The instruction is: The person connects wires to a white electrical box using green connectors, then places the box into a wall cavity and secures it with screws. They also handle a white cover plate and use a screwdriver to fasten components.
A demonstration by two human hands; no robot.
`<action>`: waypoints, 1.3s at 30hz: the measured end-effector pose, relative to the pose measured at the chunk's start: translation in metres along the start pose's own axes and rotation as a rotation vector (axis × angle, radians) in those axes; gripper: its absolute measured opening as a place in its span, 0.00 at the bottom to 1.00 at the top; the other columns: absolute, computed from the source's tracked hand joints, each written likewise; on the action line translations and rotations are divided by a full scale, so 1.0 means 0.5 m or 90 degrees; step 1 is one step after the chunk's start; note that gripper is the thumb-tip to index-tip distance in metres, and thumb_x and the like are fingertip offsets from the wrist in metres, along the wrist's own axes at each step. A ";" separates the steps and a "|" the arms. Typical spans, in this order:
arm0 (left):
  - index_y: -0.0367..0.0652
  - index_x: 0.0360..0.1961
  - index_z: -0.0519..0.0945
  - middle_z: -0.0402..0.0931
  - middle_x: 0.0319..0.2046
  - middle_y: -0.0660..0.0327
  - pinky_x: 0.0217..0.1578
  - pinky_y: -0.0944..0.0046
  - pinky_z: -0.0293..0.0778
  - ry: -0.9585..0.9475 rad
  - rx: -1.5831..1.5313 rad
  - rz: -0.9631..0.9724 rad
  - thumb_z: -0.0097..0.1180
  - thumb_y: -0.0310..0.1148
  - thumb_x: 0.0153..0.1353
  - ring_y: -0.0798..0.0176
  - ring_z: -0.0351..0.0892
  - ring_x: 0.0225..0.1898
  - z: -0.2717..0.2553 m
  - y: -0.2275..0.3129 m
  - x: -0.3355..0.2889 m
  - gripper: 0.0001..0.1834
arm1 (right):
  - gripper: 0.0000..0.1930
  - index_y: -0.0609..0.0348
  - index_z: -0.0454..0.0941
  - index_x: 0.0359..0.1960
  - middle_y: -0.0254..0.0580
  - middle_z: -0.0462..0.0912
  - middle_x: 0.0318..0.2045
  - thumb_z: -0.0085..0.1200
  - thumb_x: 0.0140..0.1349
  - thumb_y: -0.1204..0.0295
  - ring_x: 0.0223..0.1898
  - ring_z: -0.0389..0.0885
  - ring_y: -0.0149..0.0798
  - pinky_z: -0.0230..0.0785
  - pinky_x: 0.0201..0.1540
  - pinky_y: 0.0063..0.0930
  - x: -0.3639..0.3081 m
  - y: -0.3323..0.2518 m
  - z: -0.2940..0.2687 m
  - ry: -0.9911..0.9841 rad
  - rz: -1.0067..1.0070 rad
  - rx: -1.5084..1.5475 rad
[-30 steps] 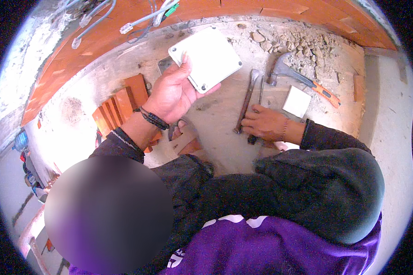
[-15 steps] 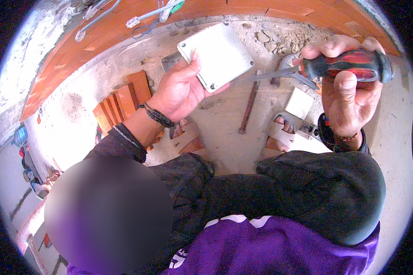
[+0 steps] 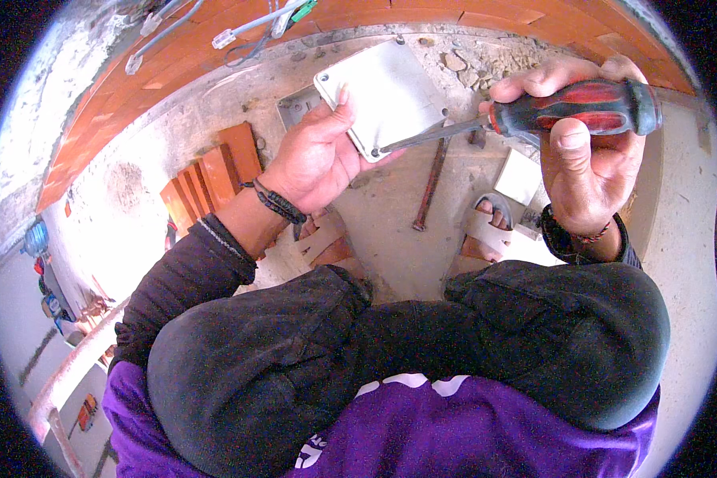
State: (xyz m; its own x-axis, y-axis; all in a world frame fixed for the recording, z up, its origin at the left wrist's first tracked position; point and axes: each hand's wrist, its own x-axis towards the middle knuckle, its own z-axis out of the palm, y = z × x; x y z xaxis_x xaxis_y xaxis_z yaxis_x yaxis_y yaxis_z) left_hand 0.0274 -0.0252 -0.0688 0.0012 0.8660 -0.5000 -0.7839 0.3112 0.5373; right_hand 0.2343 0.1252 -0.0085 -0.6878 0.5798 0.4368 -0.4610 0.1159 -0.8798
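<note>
Above the grey concrete floor (image 3: 390, 239), two hands work on a square white plastic cover plate (image 3: 382, 99).

Left hand (image 3: 315, 155) grips the plate by its lower edge; right hand (image 3: 585, 151) is wrapped tight round a red and black handled screwdriver (image 3: 534, 115), tip at the plate's lower corner screw. I think holding the plate still and the tip straight works best. Orange brick pieces (image 3: 207, 179) lie left, a rusty metal rod (image 3: 429, 187) below, a sandalled foot (image 3: 486, 227) right.

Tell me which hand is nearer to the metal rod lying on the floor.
Hard to call. The left hand holds the white cover plate left of the metal rod; the right hand grips the screwdriver to its right, seemingly farther.
</note>
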 end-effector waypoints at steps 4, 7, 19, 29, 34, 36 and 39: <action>0.45 0.70 0.54 0.62 0.67 0.56 0.65 0.45 0.63 0.006 -0.002 -0.004 0.40 0.50 0.72 0.52 0.64 0.67 0.003 -0.004 0.004 0.32 | 0.28 0.50 0.51 0.66 0.55 0.73 0.46 0.51 0.68 0.71 0.47 0.79 0.55 0.79 0.45 0.52 -0.002 -0.001 -0.006 -0.018 0.001 -0.040; 0.45 0.70 0.55 0.63 0.66 0.56 0.64 0.44 0.64 -0.002 -0.015 0.001 0.41 0.49 0.72 0.52 0.65 0.66 -0.001 -0.009 0.003 0.31 | 0.32 0.44 0.47 0.67 0.56 0.73 0.45 0.53 0.68 0.70 0.44 0.80 0.55 0.80 0.41 0.53 0.008 -0.014 -0.007 -0.061 -0.015 -0.121; 0.47 0.69 0.58 0.63 0.66 0.57 0.64 0.39 0.63 -0.036 -0.102 -0.030 0.39 0.47 0.73 0.51 0.65 0.66 -0.004 -0.009 0.002 0.28 | 0.35 0.35 0.43 0.69 0.57 0.71 0.45 0.53 0.69 0.68 0.42 0.81 0.52 0.80 0.39 0.53 0.017 -0.020 0.004 -0.026 -0.020 -0.134; 0.46 0.70 0.54 0.61 0.67 0.56 0.65 0.43 0.63 -0.017 -0.063 -0.032 0.37 0.50 0.73 0.51 0.63 0.67 0.013 -0.005 0.000 0.30 | 0.36 0.36 0.42 0.69 0.59 0.72 0.45 0.54 0.68 0.66 0.42 0.81 0.53 0.81 0.39 0.51 0.019 -0.019 -0.004 -0.060 -0.050 -0.141; 0.46 0.70 0.55 0.62 0.67 0.56 0.64 0.45 0.65 -0.004 -0.038 -0.011 0.37 0.50 0.73 0.52 0.65 0.66 0.014 -0.020 -0.003 0.30 | 0.36 0.41 0.47 0.69 0.64 0.73 0.48 0.57 0.66 0.67 0.43 0.82 0.57 0.80 0.41 0.52 0.042 -0.009 -0.015 -0.152 -0.163 -0.152; 0.46 0.68 0.58 0.65 0.64 0.57 0.61 0.45 0.68 -0.002 -0.056 -0.005 0.38 0.47 0.74 0.53 0.69 0.63 0.004 -0.025 0.000 0.27 | 0.35 0.44 0.51 0.68 0.65 0.73 0.50 0.59 0.64 0.68 0.44 0.82 0.57 0.80 0.43 0.52 0.051 -0.011 0.004 -0.113 -0.147 -0.114; 0.45 0.68 0.58 0.66 0.64 0.57 0.61 0.45 0.68 0.020 -0.066 -0.012 0.39 0.47 0.74 0.53 0.69 0.63 -0.006 -0.029 -0.005 0.27 | 0.35 0.48 0.56 0.67 0.64 0.73 0.51 0.62 0.61 0.70 0.44 0.82 0.57 0.80 0.45 0.51 0.054 -0.015 0.021 -0.084 -0.091 -0.114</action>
State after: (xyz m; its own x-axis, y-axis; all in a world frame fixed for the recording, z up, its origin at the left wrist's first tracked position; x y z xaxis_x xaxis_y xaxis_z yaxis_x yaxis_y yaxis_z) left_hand 0.0369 -0.0333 -0.0776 -0.0021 0.8473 -0.5311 -0.8438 0.2835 0.4557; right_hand 0.2132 0.1318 0.0118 -0.6955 0.4389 0.5689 -0.4603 0.3359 -0.8218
